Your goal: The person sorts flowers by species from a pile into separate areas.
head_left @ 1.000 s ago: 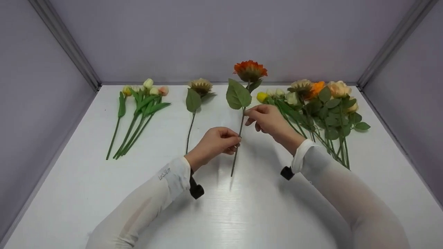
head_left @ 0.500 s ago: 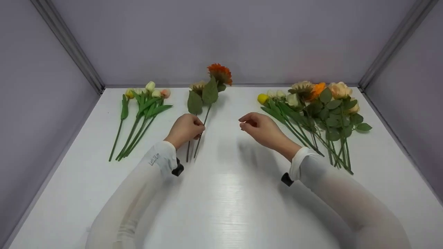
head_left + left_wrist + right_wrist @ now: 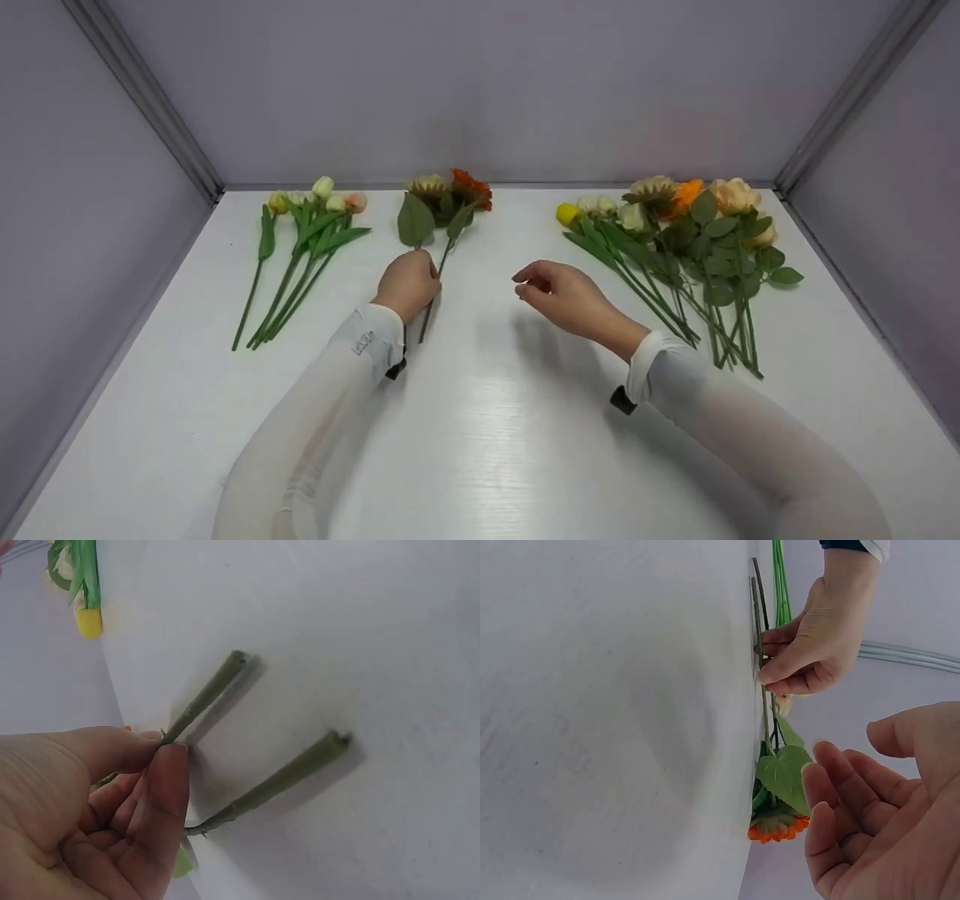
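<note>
My left hand (image 3: pixel 409 283) pinches the thin stem of an orange artificial flower (image 3: pixel 474 190) between thumb and forefinger, low over the table. In the left wrist view the pinched stem (image 3: pixel 208 696) comes out past the fingertips, and a second stem (image 3: pixel 270 784) runs beside it. That one belongs to the beige flower (image 3: pixel 429 187), whose big leaf (image 3: pixel 415 220) lies left of the orange bloom. Off to the right, my right hand (image 3: pixel 564 296) hovers with relaxed, loosely bent fingers and nothing between them.
Several tulips (image 3: pixel 300 247) lie on the left of the white table (image 3: pixel 495 450). At the right is a larger pile of stems with a yellow tulip (image 3: pixel 568 214), an orange flower (image 3: pixel 686 196) and peach roses (image 3: pixel 736 195). A back wall (image 3: pixel 495 90) closes the far edge.
My left hand carried the orange flower leftward and lowered it beside the beige one. The right hand let go of its stem and stayed near the middle, dropping slightly.
</note>
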Available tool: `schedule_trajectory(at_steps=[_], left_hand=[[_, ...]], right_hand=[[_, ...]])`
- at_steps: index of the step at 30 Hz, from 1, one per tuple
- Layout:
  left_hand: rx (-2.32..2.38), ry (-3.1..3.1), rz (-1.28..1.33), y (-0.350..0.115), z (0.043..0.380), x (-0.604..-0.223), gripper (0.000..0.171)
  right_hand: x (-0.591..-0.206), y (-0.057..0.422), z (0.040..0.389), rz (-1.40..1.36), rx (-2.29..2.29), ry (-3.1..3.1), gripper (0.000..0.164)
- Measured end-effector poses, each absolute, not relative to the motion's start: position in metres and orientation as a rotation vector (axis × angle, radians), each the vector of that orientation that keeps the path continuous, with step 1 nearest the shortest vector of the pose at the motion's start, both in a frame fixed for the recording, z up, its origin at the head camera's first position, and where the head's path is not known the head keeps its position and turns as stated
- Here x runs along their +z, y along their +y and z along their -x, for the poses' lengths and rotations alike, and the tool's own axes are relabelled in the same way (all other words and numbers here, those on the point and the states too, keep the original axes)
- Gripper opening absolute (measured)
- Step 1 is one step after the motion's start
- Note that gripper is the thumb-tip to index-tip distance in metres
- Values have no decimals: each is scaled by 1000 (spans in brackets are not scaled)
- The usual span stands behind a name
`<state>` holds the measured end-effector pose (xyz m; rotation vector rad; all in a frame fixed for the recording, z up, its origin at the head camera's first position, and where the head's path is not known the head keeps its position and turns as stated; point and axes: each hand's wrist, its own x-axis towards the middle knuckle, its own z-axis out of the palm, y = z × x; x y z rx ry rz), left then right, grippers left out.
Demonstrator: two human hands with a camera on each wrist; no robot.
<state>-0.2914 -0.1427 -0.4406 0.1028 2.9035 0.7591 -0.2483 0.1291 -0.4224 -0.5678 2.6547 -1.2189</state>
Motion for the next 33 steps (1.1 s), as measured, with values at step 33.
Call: schedule_trajectory(at_steps=[33], left_hand=[[539,3011,-760,-52,253,-404,63]], right_hand=[[-420,258,284,138,-1045,2847,36]])
